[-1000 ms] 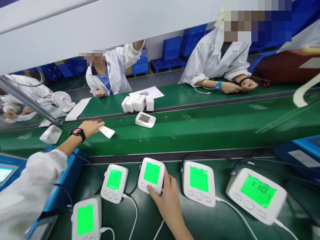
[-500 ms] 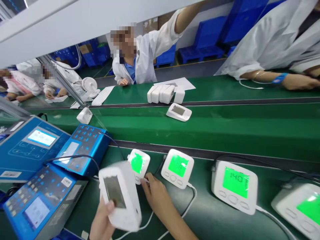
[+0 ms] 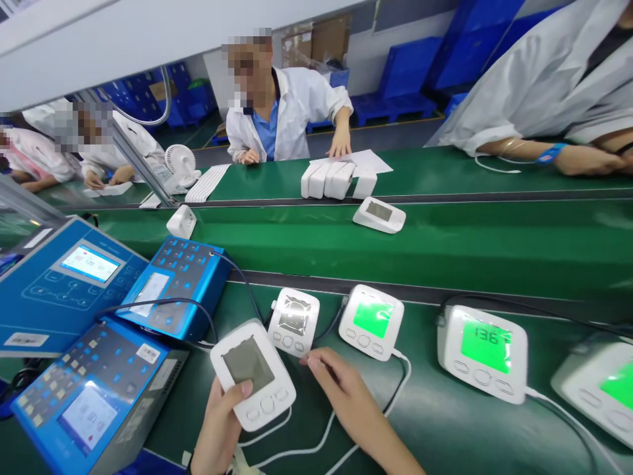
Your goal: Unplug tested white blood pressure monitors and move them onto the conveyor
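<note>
My left hand [image 3: 221, 415] grips a white blood pressure monitor [image 3: 253, 375] with a grey, unlit screen, thumb on its front. Just behind it stands another white monitor [image 3: 295, 322], whose screen is also unlit. My right hand [image 3: 341, 386] is by that monitor's lower right corner, thumb and index finger pinched together. A white cable [image 3: 330, 425] comes out from under this hand; its plug end is hidden by the fingers. To the right, a monitor with a green screen [image 3: 372, 321] stands with a white cable in its side.
More lit monitors [image 3: 482, 354] stand along the right, one reading 136. Blue test boxes [image 3: 93, 396] with dark leads fill the left. On the green conveyor [image 3: 277, 241] lie a monitor [image 3: 380, 215] and a white block [image 3: 182, 221]. A co-worker's hand [image 3: 340, 140] is beyond, near several white units.
The small monitor's green screen has gone dark. My left hand has turned its monitor to face me. My right hand has drawn slightly away from the small monitor. The far co-worker's arm has come down.
</note>
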Demonstrator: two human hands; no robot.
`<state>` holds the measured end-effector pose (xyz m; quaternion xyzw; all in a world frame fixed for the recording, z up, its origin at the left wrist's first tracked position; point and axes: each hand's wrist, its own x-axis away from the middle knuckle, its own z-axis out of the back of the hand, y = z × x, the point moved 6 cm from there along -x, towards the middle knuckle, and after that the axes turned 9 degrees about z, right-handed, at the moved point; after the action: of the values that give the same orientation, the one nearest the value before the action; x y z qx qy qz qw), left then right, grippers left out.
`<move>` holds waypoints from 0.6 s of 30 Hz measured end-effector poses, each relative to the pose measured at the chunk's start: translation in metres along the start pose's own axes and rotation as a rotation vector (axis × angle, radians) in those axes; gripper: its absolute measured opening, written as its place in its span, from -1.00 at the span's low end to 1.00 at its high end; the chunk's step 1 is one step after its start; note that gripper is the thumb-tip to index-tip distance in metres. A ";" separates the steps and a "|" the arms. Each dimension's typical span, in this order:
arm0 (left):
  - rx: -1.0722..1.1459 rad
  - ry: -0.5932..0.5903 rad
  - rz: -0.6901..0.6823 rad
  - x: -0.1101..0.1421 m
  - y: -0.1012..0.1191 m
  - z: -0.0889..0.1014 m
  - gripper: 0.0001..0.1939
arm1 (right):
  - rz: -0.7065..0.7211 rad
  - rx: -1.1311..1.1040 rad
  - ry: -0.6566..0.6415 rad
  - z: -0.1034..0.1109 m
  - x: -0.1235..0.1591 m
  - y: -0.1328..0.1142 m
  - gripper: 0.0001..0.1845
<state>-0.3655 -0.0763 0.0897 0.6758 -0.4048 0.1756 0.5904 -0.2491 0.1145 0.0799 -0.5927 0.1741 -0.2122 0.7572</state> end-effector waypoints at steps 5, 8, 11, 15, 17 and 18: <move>-0.045 -0.060 0.003 -0.011 0.003 -0.013 -0.17 | -0.117 -0.339 -0.083 -0.008 0.017 -0.023 -0.73; -0.025 -0.060 0.026 -0.016 -0.001 -0.013 -0.24 | -0.193 -0.385 -0.004 -0.005 0.016 -0.018 -0.74; -0.006 -0.057 0.081 -0.023 -0.007 -0.013 -0.22 | -0.204 -0.392 0.061 0.002 0.014 -0.012 -0.68; -0.013 -0.066 0.086 -0.026 -0.011 -0.016 -0.21 | -0.232 -0.390 -0.039 0.006 0.016 -0.011 -0.71; -0.019 -0.055 0.097 -0.025 -0.015 -0.016 -0.18 | -0.251 -0.389 -0.113 0.005 0.020 -0.012 -0.74; -0.021 -0.047 0.101 -0.025 -0.016 -0.016 -0.15 | -0.260 -0.397 -0.152 0.003 0.022 -0.011 -0.76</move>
<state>-0.3647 -0.0536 0.0654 0.6524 -0.4538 0.1849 0.5782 -0.2303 0.1032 0.0912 -0.7615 0.0773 -0.2245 0.6031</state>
